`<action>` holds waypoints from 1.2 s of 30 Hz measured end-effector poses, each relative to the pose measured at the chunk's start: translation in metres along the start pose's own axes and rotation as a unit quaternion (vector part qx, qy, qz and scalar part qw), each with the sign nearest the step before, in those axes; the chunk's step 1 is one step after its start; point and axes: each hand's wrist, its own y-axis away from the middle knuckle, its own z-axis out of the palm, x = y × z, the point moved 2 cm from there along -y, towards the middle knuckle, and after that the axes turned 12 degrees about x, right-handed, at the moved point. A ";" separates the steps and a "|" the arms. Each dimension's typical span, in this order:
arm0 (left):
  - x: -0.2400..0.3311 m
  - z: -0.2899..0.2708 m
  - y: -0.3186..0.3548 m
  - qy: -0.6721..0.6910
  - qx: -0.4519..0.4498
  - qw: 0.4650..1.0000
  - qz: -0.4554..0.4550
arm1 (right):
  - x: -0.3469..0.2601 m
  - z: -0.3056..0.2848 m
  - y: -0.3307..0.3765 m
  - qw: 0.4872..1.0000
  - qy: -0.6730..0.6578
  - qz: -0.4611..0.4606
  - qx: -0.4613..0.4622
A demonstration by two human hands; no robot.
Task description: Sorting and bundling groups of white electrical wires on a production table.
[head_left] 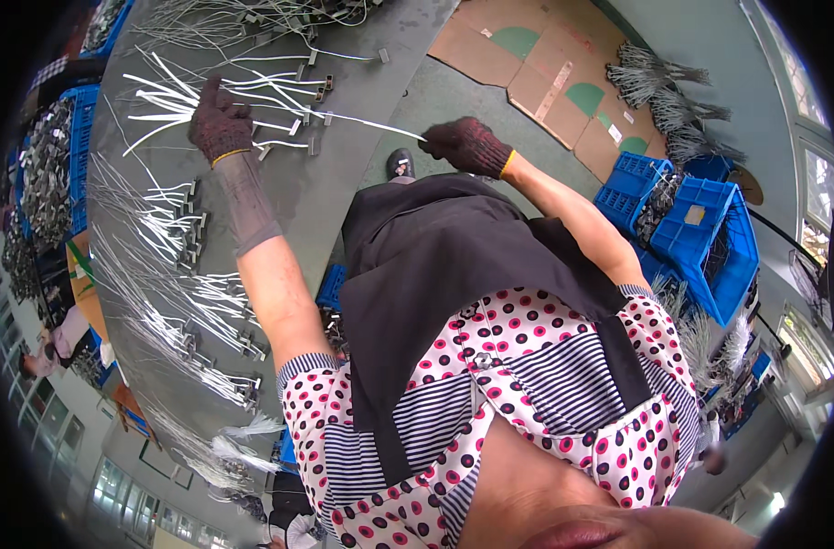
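Head view, single frame, looking down the person's own body.

Item 1. Left hand (pixel 220 123), upper left of the frame, in a dark knit glove with a yellow cuff and a grey sleeve guard on the forearm. It rests closed on a fan of white cable pieces (pixel 175 101) spread on the grey worktable (pixel 344 183); the fingers curl over the bundle, gripping its near end.

Item 2. Right hand (pixel 467 145), upper centre, same kind of glove. Fingers pressed together in a pinch on one end of a single white cable (pixel 362 122), which runs taut leftward toward the left hand's bundle, just above the table edge.

Item 3. Sorted groups of white cables with dark end connectors (pixel 193 238), laid in rows down the left side of the table, from mid-left to lower left. More lie along the top edge of the frame.

Item 4. Blue plastic crates (pixel 700 229), right of frame, on the floor, holding dark wire parts. Flattened cardboard (pixel 536 55) lies upper centre-right, with grey wire bundles (pixel 664 91) beyond it.

Item 5. Dark apron (pixel 454 265) over a spotted and striped shirt, lower centre.

Progress, as judged: many groups already lie laid out on the table; one cable is being drawn from the held bundle, and a good number remain in that fan.
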 end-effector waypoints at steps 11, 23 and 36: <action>0.048 -0.032 -0.084 0.003 -0.072 0.996 0.044 | 0.017 -0.005 0.048 0.998 0.060 0.013 -0.003; 0.087 -0.091 -0.138 -0.437 0.019 0.703 0.560 | -0.017 -0.045 0.011 0.932 -0.336 0.104 -0.086; 0.073 -0.108 -0.159 -0.446 0.061 0.666 0.596 | -0.020 -0.025 -0.020 0.980 -0.186 0.061 -0.028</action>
